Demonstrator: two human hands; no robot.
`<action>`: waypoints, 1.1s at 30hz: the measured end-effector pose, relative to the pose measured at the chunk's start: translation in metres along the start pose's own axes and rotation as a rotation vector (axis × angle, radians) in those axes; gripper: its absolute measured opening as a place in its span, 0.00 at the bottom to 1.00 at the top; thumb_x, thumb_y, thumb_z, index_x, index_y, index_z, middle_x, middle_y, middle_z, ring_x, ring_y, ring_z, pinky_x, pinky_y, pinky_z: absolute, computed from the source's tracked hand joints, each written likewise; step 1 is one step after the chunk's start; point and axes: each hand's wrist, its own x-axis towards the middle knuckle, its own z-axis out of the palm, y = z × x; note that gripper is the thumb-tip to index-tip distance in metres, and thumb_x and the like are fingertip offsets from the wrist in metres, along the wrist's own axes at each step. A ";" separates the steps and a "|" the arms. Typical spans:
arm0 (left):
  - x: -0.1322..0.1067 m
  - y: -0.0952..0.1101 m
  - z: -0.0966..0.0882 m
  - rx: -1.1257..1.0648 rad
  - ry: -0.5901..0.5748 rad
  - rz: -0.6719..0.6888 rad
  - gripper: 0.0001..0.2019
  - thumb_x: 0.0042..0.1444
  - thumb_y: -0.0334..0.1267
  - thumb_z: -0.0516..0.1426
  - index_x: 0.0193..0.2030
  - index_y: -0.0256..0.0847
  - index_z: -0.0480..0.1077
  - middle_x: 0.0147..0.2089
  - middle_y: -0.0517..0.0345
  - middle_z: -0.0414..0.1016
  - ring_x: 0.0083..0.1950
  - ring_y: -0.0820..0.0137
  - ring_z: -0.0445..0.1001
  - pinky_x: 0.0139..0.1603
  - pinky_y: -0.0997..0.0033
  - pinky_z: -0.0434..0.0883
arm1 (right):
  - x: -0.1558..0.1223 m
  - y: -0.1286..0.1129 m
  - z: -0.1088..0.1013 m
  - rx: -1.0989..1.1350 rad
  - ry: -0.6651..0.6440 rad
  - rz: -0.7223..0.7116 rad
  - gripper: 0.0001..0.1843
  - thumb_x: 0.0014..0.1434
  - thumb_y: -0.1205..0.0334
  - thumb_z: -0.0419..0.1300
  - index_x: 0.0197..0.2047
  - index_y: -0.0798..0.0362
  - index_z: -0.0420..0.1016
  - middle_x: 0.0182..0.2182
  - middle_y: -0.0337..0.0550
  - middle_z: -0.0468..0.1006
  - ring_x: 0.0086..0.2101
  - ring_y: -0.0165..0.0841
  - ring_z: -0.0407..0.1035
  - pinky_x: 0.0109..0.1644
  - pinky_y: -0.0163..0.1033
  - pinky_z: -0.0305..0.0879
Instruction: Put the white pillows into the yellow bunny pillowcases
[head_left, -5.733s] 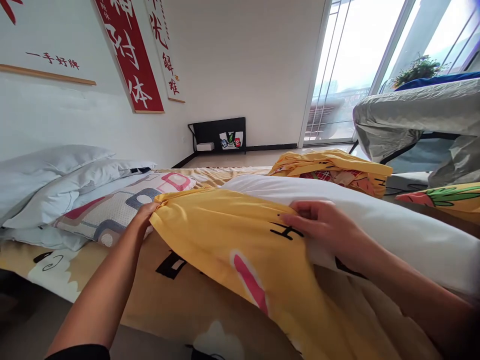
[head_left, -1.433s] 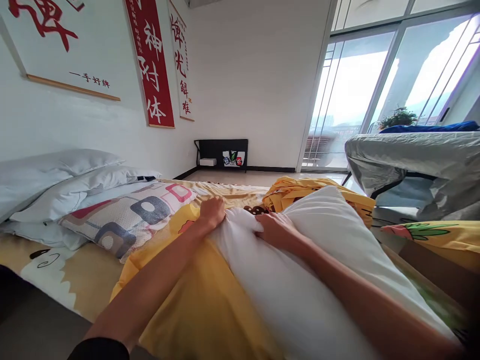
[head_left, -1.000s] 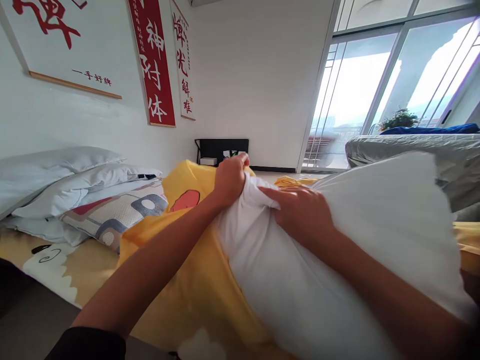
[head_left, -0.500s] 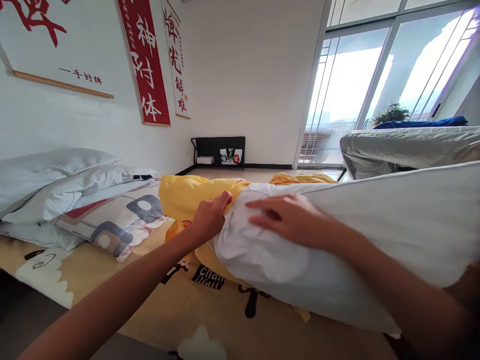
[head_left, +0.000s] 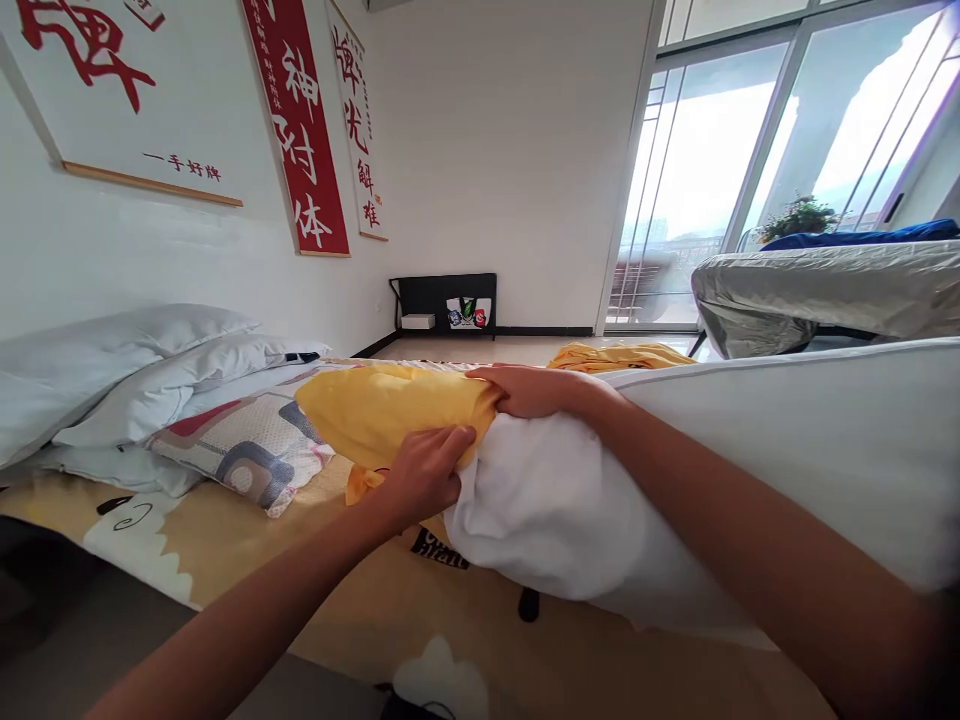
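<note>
Yellow cotton pillowcase [head_left: 382,410] sits bunched over one end of the plump white pillow [head_left: 750,450], held above the tan patterned bedsheet [head_left: 300,560]. The left hand [head_left: 424,475] pinches its lower hem and the right hand [head_left: 529,390] clasps its upper hem. Risk: pillow bulk strains the bunched hem, which may slip from either grip.

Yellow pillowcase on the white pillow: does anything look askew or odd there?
Yes. The yellow pillowcase is bunched over only the far end of the white pillow; the rest lies bare. The left hand grips its edge from below, and the right hand lies on top.
</note>
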 end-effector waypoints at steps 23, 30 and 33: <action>0.083 0.027 -0.018 0.176 -0.203 -0.321 0.17 0.61 0.33 0.47 0.55 0.44 0.66 0.40 0.52 0.76 0.40 0.60 0.75 0.32 0.66 0.63 | -0.002 -0.002 0.008 -0.192 0.339 0.558 0.15 0.59 0.57 0.52 0.44 0.52 0.75 0.41 0.55 0.78 0.43 0.45 0.72 0.36 0.39 0.58; 0.081 0.033 -0.014 0.238 -0.156 -0.262 0.12 0.61 0.34 0.47 0.47 0.42 0.68 0.37 0.52 0.75 0.40 0.61 0.73 0.33 0.65 0.61 | -0.016 0.017 -0.012 -0.188 0.271 0.557 0.13 0.57 0.58 0.53 0.35 0.52 0.78 0.36 0.53 0.79 0.36 0.42 0.73 0.34 0.39 0.59; 0.084 0.029 -0.018 0.239 -0.108 -0.300 0.09 0.58 0.32 0.48 0.41 0.42 0.68 0.34 0.53 0.74 0.38 0.63 0.72 0.31 0.66 0.58 | -0.027 0.006 -0.031 -0.322 0.328 0.565 0.12 0.58 0.62 0.52 0.38 0.55 0.76 0.36 0.57 0.78 0.39 0.45 0.73 0.37 0.42 0.59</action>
